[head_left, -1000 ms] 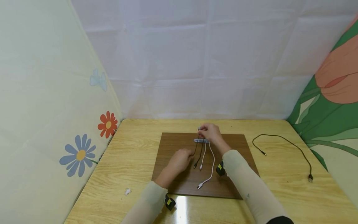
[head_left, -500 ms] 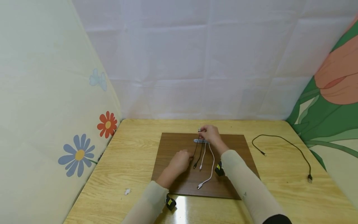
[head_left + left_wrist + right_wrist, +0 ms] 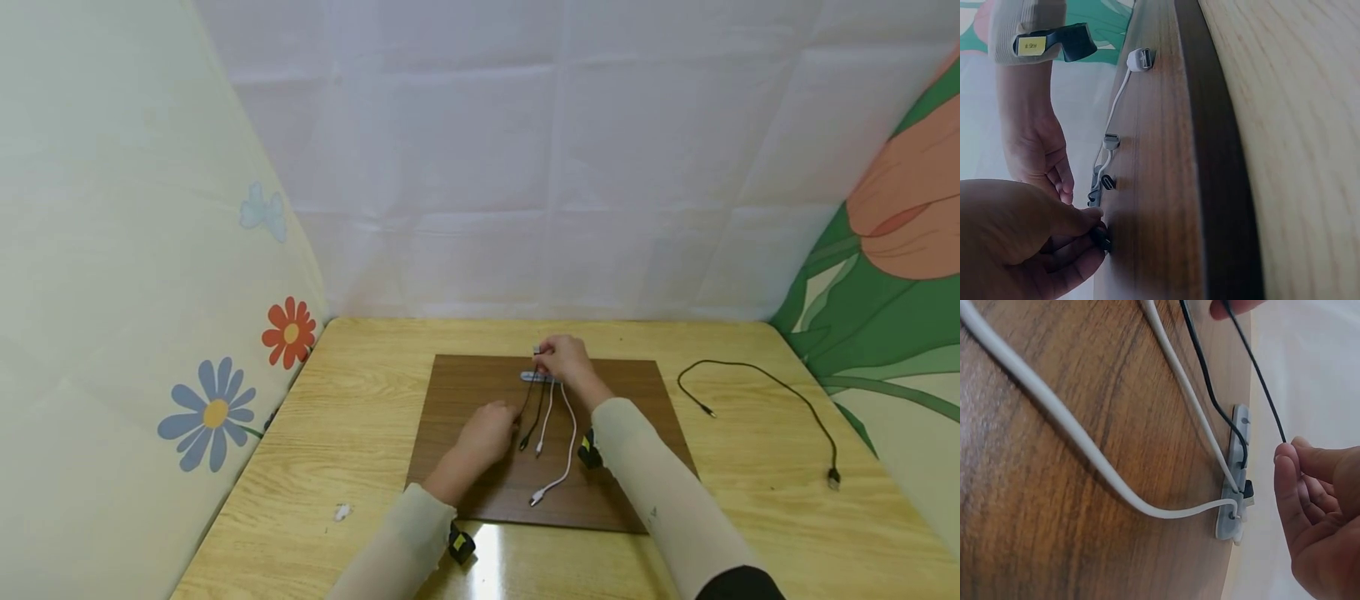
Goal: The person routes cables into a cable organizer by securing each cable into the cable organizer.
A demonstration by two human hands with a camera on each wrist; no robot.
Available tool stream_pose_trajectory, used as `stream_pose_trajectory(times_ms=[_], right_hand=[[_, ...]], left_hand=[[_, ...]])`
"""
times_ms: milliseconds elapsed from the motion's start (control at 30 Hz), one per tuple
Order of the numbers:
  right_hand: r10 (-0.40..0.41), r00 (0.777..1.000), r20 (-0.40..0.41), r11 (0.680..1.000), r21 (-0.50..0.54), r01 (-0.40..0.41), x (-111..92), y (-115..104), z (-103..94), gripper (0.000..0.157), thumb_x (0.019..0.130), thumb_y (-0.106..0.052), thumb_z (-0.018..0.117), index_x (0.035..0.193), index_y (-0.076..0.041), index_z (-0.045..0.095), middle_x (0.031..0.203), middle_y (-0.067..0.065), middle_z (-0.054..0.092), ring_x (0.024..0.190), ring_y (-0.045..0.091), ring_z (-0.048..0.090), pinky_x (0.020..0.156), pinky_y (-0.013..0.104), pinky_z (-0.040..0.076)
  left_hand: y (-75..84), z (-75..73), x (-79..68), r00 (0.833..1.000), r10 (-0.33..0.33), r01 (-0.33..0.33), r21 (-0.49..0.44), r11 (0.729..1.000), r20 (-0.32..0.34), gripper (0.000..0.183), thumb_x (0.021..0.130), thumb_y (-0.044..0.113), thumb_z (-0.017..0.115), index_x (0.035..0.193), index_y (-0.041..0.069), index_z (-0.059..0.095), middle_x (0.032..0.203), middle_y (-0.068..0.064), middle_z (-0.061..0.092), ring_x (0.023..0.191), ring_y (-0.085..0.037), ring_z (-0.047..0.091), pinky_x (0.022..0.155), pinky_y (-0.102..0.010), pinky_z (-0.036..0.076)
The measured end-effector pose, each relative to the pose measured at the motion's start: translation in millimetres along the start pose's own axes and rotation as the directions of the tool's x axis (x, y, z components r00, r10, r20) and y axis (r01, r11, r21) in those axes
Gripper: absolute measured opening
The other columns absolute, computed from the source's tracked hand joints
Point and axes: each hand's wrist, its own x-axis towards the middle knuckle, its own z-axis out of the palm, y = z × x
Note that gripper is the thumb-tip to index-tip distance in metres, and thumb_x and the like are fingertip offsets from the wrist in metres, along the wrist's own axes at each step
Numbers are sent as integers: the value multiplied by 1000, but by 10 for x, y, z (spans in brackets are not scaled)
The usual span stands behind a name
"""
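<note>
My left hand (image 3: pixel 486 433) is low over the left part of a brown wooden board (image 3: pixel 480 492), pinching the black plug (image 3: pixel 1101 239) at one end of a thin black cable (image 3: pixel 1261 381). At the board's far edge my right hand (image 3: pixel 566 360) pinches the same cable near its other end, where a USB plug (image 3: pixel 536 350) sticks up past the fingertips. The cable runs taut between both hands, beside a grey cable clip strip (image 3: pixel 1233 474). Seated in that strip's slots are another black cable (image 3: pixel 1205 381) and two white cables (image 3: pixel 1088 445).
Another black USB cable (image 3: pixel 780 382) lies curved on the wooden table (image 3: pixel 360 417) right of the board. White plugs (image 3: pixel 1140 59) rest on the board nearer its front edge. A small white scrap (image 3: pixel 342 512) is on the table at left. Printed fabric walls surround the table.
My right hand has lowered very slightly with the USB plug, toward the clip strip. The left hand stays almost in place, and the other cables have not moved.
</note>
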Motion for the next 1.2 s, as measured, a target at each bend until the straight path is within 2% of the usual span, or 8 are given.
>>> stream_pose_trajectory(times_ms=[267, 500, 700, 900, 1200], right_hand=[[-14, 1000, 5, 998, -56, 14, 11, 14, -2, 22, 94, -8, 70, 112, 6, 69, 92, 15, 74, 71, 18, 71, 62, 25, 55], [-32, 999, 12, 995, -94, 33, 30, 44, 25, 24, 94, -10, 71, 112, 6, 69, 93, 15, 74, 69, 16, 70, 64, 28, 57], [-37, 999, 20, 992, -120, 39, 71, 88, 36, 24, 94, -12, 73, 111, 4, 71, 90, 12, 75, 69, 16, 70, 64, 28, 57], [-60, 997, 44, 992, -108, 64, 64, 95, 37, 20, 93, -10, 73, 107, 4, 71, 91, 14, 74, 69, 17, 70, 64, 29, 57], [-72, 996, 49, 984, -158, 79, 94, 154, 66, 20, 93, -13, 74, 107, 1, 71, 97, 14, 74, 74, 18, 70, 67, 31, 57]], left_hand=[[17, 6, 9, 1000, -14, 15, 12, 1000, -15, 8, 95, 15, 69, 92, 8, 66, 90, -7, 71, 86, -24, 70, 76, -34, 57], [46, 18, 18, 1000, 3, -2, 49, 999, -31, 7, 93, 14, 69, 87, 12, 68, 86, -3, 69, 82, -22, 69, 70, -33, 56], [63, 32, 5, 998, 30, -25, 103, 994, -47, 9, 88, 6, 69, 83, 14, 71, 84, -2, 66, 77, -20, 69, 65, -32, 56], [84, 56, 12, 1000, 12, -8, 147, 989, -28, 11, 83, 3, 71, 80, 13, 72, 84, -1, 64, 75, -20, 67, 63, -31, 55], [158, 42, 36, 1000, -10, 9, 192, 981, 8, 8, 81, 5, 73, 76, 11, 73, 86, -2, 64, 74, -18, 65, 65, -29, 55]])
